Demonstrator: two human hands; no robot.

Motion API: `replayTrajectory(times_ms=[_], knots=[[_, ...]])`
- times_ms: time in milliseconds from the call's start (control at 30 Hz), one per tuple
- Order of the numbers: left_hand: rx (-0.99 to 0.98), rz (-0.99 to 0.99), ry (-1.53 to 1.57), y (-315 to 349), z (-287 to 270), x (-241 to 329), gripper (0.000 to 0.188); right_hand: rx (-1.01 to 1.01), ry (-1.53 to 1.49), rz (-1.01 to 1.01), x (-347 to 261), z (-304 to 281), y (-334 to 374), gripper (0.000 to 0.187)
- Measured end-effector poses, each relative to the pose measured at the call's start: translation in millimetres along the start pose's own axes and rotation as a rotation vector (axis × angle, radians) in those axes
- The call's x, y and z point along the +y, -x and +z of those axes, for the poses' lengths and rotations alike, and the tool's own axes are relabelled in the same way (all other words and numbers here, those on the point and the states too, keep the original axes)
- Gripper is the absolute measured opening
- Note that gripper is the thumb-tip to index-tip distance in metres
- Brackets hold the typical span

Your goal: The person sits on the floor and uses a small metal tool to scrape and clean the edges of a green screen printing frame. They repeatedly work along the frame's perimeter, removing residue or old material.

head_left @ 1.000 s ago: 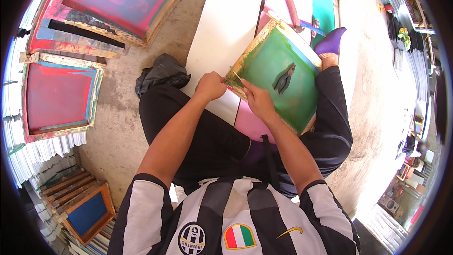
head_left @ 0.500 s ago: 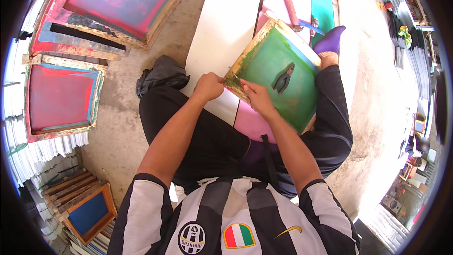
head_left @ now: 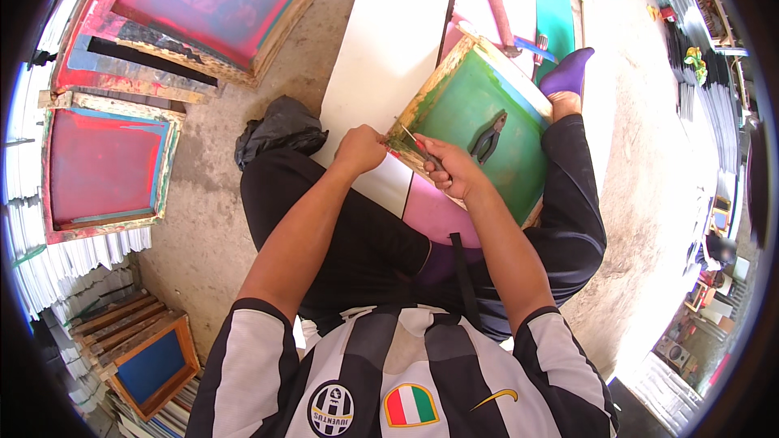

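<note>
from the head: apparently working at the left corner of a green-meshed wooden frame (head_left: 435, 85) beside the right leg (head_left: 572, 186), with left hand (head_left: 362, 148) curled there, contents impossible to tell, and right hand (head_left: 458, 172) clasping a slim red-and-dark tool (head_left: 435, 162); calling next for steady bracing, with pliers (head_left: 488, 141) lying on the mesh (head_left: 510, 174).
</note>
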State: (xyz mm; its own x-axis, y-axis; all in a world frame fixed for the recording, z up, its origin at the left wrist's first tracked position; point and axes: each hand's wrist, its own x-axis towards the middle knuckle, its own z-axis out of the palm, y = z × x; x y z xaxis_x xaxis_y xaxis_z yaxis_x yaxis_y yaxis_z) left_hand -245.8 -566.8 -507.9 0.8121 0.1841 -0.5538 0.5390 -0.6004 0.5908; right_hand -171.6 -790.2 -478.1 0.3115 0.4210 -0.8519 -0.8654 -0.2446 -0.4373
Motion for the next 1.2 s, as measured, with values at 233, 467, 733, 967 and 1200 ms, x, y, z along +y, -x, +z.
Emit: replayTrajectory(times_ms=[233,467,733,967,1200], knots=[[0.013,-0.043,0.054,1.2,6.7,-0.4,0.028,0.416,1.042,-0.911,40.5,10.5,-2.4,0.032],[0.015,-0.042,0.051,5.6,3.9,4.4,0.027,0.463,1.117,-0.765,34.0,21.8,10.0,0.031],[0.012,-0.018,0.007,1.9,7.4,0.9,0.027,0.497,1.288,-0.534,10.9,58.2,30.8,0.035],[-0.014,0.001,-0.055,-2.7,7.9,4.1,0.028,0.522,1.227,-0.585,24.1,61.9,12.1,0.04],[0.041,0.008,-0.052,-1.1,12.9,-4.0,0.035,0.48,1.231,-0.513,32.0,53.9,19.3,0.039]])
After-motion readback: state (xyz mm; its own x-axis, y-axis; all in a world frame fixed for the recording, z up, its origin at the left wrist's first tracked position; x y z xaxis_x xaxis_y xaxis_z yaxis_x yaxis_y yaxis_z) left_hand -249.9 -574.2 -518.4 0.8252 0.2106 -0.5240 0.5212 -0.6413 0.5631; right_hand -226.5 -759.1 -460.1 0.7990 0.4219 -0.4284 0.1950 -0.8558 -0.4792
